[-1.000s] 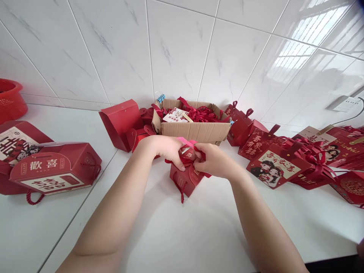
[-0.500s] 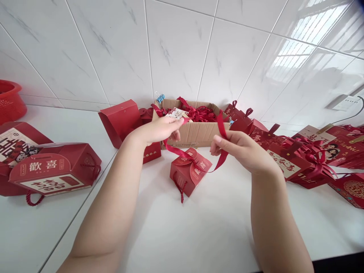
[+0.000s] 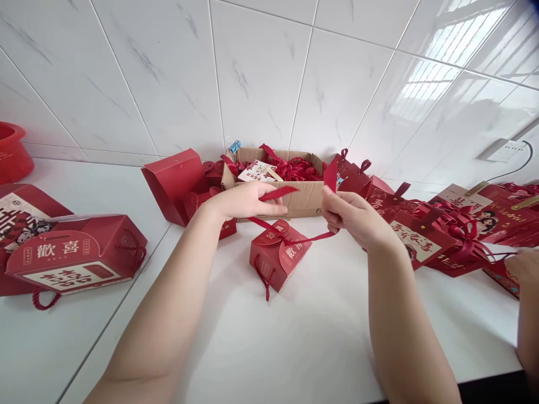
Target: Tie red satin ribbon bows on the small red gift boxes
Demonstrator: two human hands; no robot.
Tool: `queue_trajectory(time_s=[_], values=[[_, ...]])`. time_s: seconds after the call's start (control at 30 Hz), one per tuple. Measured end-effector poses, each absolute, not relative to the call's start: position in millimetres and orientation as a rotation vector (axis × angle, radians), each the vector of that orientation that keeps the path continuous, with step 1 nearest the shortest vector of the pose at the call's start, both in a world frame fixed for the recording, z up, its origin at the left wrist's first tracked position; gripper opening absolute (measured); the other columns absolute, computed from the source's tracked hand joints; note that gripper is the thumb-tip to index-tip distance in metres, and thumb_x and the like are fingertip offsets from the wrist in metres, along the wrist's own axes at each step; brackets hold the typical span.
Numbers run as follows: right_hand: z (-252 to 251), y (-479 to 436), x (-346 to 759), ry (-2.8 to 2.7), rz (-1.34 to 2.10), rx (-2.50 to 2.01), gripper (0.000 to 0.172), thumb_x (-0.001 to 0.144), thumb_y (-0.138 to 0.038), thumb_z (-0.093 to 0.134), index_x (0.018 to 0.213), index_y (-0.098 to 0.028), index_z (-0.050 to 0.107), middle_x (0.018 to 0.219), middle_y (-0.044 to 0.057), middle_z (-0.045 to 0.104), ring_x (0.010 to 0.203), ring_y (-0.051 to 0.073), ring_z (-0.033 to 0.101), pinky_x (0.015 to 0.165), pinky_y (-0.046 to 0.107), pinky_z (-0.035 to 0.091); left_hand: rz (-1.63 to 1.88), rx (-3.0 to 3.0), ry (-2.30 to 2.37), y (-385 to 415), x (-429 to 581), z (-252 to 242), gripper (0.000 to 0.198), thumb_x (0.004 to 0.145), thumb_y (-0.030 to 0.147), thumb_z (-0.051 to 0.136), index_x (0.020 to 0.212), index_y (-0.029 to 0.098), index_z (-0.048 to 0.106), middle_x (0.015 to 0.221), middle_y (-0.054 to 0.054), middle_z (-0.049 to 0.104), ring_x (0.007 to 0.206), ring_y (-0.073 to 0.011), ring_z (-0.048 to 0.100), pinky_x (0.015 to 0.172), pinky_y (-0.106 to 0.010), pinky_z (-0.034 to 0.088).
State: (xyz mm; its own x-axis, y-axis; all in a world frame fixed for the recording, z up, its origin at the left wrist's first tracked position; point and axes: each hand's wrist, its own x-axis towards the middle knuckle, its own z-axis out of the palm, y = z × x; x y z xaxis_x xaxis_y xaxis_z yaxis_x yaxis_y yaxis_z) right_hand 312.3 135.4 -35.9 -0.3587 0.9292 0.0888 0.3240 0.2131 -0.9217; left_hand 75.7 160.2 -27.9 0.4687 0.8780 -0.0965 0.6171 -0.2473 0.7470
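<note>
The basket (image 3: 10, 151) is cut off by the left edge, as is the box (image 3: 19, 213) below it. At the right edge only part of another person's hand (image 3: 524, 269) shows. The left hand (image 3: 248, 201) and right hand (image 3: 353, 216) hide the ribbon (image 3: 311, 238) where they pinch it, and cover part of the carton (image 3: 306, 197) front. The card (image 3: 256, 171) print is too small to read.

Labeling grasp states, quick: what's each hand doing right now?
Left hand: closed, pinching one end of the red ribbon.
Right hand: closed, pinching the ribbon's other end.
</note>
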Motion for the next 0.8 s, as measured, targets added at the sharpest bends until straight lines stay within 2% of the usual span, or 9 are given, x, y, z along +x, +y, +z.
queue_trajectory(time_s=[0.07, 0.17, 0.33, 0.43, 0.53, 0.8], values=[[-39, 135, 308, -1.954, 1.056, -1.240, 0.046, 0.083, -0.057, 0.058, 0.065, -0.021, 0.036, 0.061, -0.005, 0.033, 0.053, 0.008, 0.032, 0.051, 0.024, 0.031, 0.234, 2.053, 1.223, 161, 78, -29, 0.045, 0.070, 0.057, 0.066, 0.101, 0.024, 0.066, 0.094, -0.002, 0.067, 0.083, -0.0189, 0.059, 0.068, -0.027, 0.041], [-45, 134, 298, -2.217, 0.962, -1.286, 0.041, 0.076, -0.046, 0.066, 0.066, -0.021, 0.034, 0.062, -0.006, 0.036, 0.055, 0.009, 0.034, 0.050, 0.023, 0.027, 0.060, 2.123, 1.208, 162, 80, -31, 0.044, 0.072, 0.054, 0.064, 0.106, 0.026, 0.066, 0.093, -0.001, 0.067, 0.082, -0.0194, 0.060, 0.066, -0.026, 0.039], [-51, 132, 283, -2.458, 0.848, -1.296, 0.028, 0.072, -0.040, 0.065, 0.069, -0.021, 0.045, 0.074, -0.002, 0.046, 0.064, 0.011, 0.044, 0.052, 0.024, 0.032, -0.064, 2.142, 1.189, 163, 78, -33, 0.051, 0.070, 0.051, 0.065, 0.113, 0.026, 0.063, 0.101, -0.001, 0.067, 0.087, -0.0204, 0.060, 0.067, -0.026, 0.041], [-53, 133, 280, -2.482, 0.809, -1.320, 0.018, 0.074, -0.035, 0.061, 0.075, -0.020, 0.051, 0.086, 0.001, 0.049, 0.072, 0.014, 0.050, 0.057, 0.025, 0.038, -0.094, 2.140, 1.211, 163, 77, -34, 0.061, 0.067, 0.052, 0.066, 0.122, 0.027, 0.059, 0.108, -0.002, 0.067, 0.091, -0.0214, 0.061, 0.070, -0.025, 0.043], [-55, 133, 281, -2.479, 0.792, -1.359, 0.014, 0.076, -0.033, 0.058, 0.079, -0.020, 0.052, 0.091, 0.002, 0.048, 0.075, 0.014, 0.051, 0.059, 0.025, 0.040, -0.092, 2.145, 1.183, 162, 78, -34, 0.060, 0.069, 0.051, 0.065, 0.125, 0.030, 0.058, 0.119, -0.002, 0.064, 0.099, -0.0219, 0.061, 0.075, -0.025, 0.044], [-55, 131, 278, -2.505, 0.728, -1.358, 0.009, 0.074, -0.027, 0.054, 0.075, -0.021, 0.048, 0.083, 0.001, 0.047, 0.071, 0.014, 0.047, 0.057, 0.025, 0.037, -0.060, 2.067, 1.262, 164, 80, -36, 0.055, 0.071, 0.057, 0.063, 0.118, 0.028, 0.060, 0.122, -0.001, 0.064, 0.105, -0.0230, 0.059, 0.077, -0.025, 0.044]])
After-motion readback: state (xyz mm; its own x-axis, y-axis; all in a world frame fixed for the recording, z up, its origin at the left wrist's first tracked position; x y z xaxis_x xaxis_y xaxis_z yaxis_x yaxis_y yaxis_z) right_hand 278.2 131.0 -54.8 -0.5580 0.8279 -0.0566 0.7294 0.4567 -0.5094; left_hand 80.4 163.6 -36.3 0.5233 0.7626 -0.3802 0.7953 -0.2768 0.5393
